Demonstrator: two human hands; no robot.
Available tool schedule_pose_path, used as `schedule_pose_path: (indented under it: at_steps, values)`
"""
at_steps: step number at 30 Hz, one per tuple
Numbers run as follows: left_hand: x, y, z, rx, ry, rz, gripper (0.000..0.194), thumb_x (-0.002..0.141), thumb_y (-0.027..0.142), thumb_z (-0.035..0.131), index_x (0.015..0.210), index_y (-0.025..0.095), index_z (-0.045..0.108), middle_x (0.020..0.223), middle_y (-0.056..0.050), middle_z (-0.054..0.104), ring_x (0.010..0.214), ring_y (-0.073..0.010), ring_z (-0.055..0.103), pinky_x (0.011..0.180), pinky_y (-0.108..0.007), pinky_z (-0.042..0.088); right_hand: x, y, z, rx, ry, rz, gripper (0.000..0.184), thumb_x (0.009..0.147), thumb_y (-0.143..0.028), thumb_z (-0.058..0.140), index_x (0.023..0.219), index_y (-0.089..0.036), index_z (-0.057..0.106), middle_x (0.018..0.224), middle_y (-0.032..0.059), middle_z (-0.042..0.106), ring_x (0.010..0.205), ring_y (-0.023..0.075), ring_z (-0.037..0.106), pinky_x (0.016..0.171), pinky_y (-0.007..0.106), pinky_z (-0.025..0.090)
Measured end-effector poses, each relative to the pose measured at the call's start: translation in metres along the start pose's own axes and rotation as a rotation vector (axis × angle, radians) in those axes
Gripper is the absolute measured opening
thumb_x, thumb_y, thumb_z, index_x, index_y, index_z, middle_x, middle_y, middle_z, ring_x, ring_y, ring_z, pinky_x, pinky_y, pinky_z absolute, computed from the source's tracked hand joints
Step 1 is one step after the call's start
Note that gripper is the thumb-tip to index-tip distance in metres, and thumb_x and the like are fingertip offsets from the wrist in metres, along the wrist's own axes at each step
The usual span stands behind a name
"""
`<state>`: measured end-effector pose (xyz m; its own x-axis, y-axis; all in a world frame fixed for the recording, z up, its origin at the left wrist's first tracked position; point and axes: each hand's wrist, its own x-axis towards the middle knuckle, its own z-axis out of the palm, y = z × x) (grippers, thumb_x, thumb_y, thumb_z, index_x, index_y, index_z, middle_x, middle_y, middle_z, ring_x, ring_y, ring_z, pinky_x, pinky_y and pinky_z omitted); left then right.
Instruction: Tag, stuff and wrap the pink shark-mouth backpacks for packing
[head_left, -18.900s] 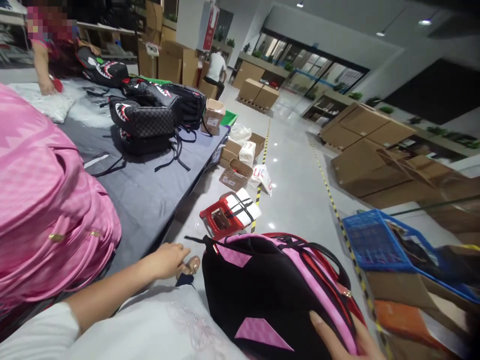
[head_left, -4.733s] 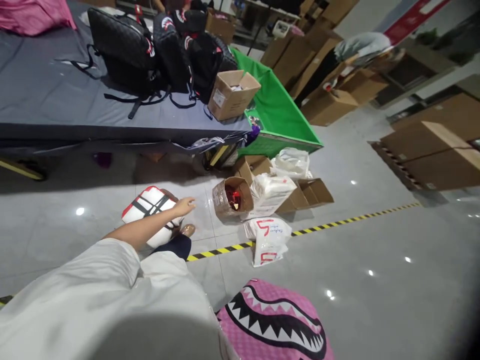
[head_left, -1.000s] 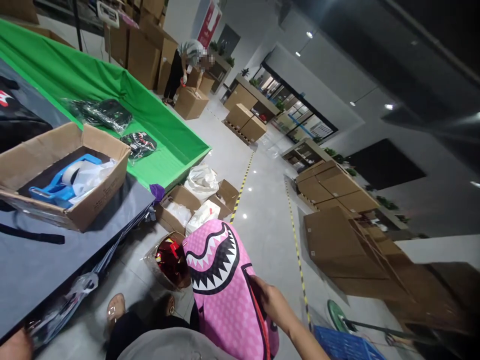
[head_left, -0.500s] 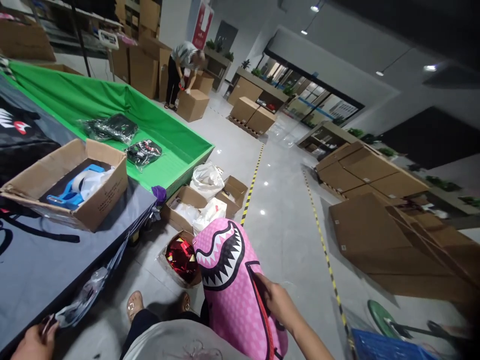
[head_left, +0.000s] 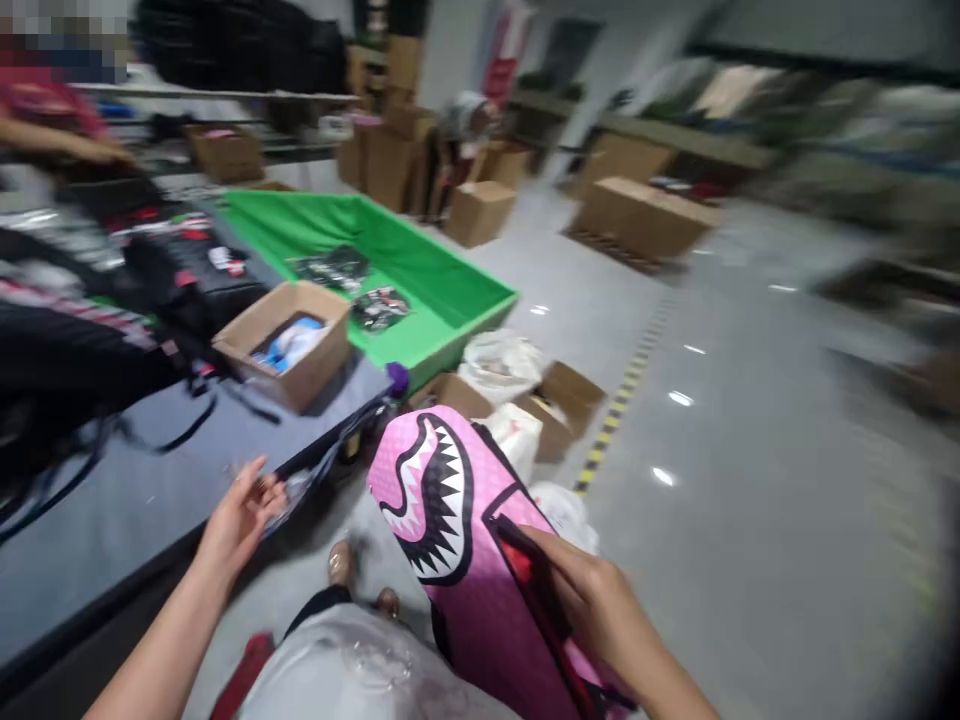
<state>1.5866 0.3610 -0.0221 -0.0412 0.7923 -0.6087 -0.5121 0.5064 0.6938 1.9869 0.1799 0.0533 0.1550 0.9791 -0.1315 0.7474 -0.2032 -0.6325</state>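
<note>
My right hand [head_left: 592,600] grips the side of a pink backpack with a shark-mouth print [head_left: 457,540], held upright in front of my lap. My left hand [head_left: 240,515] reaches over the edge of the grey table [head_left: 112,490], fingers apart, touching a clear plastic bag [head_left: 300,480] that hangs off the table's edge. The picture is blurred by motion.
An open cardboard box [head_left: 289,340] holding something blue sits on the table beside black backpacks [head_left: 90,330]. A green fabric bin [head_left: 390,270] stands behind. Small boxes and white bags [head_left: 517,385] lie on the floor. Another person [head_left: 52,110] works at the far left.
The view has swung left and blurred. My left hand has risen from below the table edge to the plastic bag on top. My right hand still holds the pink backpack.
</note>
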Motion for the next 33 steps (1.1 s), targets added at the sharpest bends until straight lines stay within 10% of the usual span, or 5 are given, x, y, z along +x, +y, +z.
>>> schedule_pose_path:
  at_steps: [6,13,18,25,33]
  values:
    - [-0.093,0.026,-0.001,-0.090,0.036,0.252,0.045,0.081,0.010,0.069,0.125,0.011,0.057,0.084,-0.005,0.067,0.067,-0.0146,0.066,0.059,-0.025,0.058,0.064,-0.031,-0.003,0.053,-0.280,-0.518,0.041,0.090,-0.025,0.046,0.122,-0.030,0.072,0.120,-0.0002,0.072,0.108,0.0236,0.071,0.097,0.035,0.058]
    - [-0.155,0.077,-0.013,-0.055,-0.015,0.632,0.074,0.082,0.033,0.078,0.145,0.016,0.043,0.081,-0.002,0.068,0.060,-0.0112,0.062,0.051,-0.018,0.051,0.129,-0.177,0.059,0.340,-0.330,-0.955,0.039,0.089,-0.011,0.043,0.110,-0.024,0.073,0.111,0.0007,0.075,0.101,0.0178,0.073,0.092,0.032,0.060]
    - [-0.137,0.117,-0.035,-0.107,-0.122,0.694,0.074,0.087,0.044,0.072,0.147,0.013,0.043,0.080,-0.002,0.069,0.053,-0.0091,0.059,0.047,-0.017,0.047,0.191,-0.276,0.138,0.476,-0.416,-0.920,0.033,0.083,-0.015,0.048,0.101,-0.023,0.075,0.105,0.0015,0.076,0.099,0.0194,0.072,0.094,0.037,0.057]
    - [-0.079,0.188,-0.121,-0.265,-0.371,0.446,0.049,0.092,0.044,0.062,0.127,0.010,0.062,0.082,-0.007,0.070,0.055,-0.0136,0.066,0.047,-0.020,0.050,0.304,-0.389,0.280,0.427,-0.551,-0.701,0.031,0.077,-0.037,0.063,0.096,-0.014,0.073,0.100,0.0110,0.076,0.098,0.0275,0.070,0.101,0.052,0.050]
    - [-0.020,0.203,-0.156,-0.295,-0.568,0.063,0.056,0.100,0.048,0.037,0.077,0.007,0.067,0.052,-0.008,0.060,0.035,-0.0119,0.053,0.033,-0.017,0.039,0.235,-0.471,0.296,0.780,-0.950,-0.738,0.066,0.074,-0.058,0.077,0.126,-0.024,0.058,0.138,0.0108,0.062,0.123,0.0261,0.061,0.101,0.042,0.053]
